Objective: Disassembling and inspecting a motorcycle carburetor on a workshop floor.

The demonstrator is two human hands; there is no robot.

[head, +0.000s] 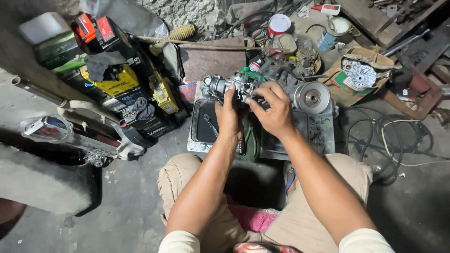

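Head view shows the left hand and the right hand side by side, both with fingers curled tight around a small grey metal engine part. The part sits between the fingertips, just above the near edge of a dirty metal tray. Farther back, a round silver pulley sits by the tray's right corner.

We see dim, even light falling from above on the grey floor, deep shadow at the left and lower edges, mild wide-angle bending at the corners, and sharp focus mid-frame with no glare
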